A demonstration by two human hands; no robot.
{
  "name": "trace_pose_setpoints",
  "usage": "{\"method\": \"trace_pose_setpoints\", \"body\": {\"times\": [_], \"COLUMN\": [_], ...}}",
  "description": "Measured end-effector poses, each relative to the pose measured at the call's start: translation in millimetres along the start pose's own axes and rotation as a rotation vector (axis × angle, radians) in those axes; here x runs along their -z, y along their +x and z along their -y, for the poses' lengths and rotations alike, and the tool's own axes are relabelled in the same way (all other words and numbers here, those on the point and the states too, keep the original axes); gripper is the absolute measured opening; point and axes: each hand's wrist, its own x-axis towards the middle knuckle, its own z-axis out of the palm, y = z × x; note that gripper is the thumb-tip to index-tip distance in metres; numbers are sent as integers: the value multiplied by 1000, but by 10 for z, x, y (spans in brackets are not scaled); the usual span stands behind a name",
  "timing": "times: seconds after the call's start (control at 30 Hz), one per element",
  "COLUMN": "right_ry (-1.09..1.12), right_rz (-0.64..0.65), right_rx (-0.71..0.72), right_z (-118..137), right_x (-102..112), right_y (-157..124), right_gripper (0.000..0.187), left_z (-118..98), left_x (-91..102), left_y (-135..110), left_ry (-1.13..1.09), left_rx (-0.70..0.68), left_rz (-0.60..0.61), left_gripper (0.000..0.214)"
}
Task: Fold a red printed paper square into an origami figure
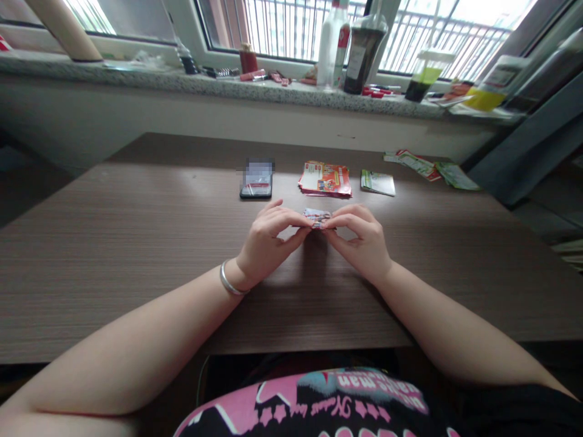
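- My left hand [266, 243] pinches the small folded paper [317, 217], fingers narrow.
- My right hand [362, 240] pinches its other end, fingers narrow.
- Phone [256, 182] lies beyond.

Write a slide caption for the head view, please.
Left hand and right hand pinch a small printed paper over the table.

Tally
One phone [256, 182], one folded paper [317, 217], one bracelet [230, 282], four leaflet piles [325, 179], two tall bottles [332, 45] on the sill [273, 91].
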Motion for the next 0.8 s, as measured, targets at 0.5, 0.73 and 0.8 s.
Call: {"method": "trace_pose_setpoints", "body": {"times": [0.5, 0.73, 0.8], "right_ry": [38, 69, 77], "right_rz": [60, 25, 9], "right_rx": [-24, -61, -74], "right_z": [-42, -25, -17], "right_x": [-11, -2, 0], "right_y": [5, -2, -4], "right_gripper": [3, 2, 3], "left_z": [36, 48, 68], "left_x": [21, 33, 20], "left_y": [11, 13, 9], "left_ry": [2, -6, -55], "left_rx": [-96, -74, -86], "left_rz": [-23, -22, -40], "left_gripper": [8, 7, 4]}}
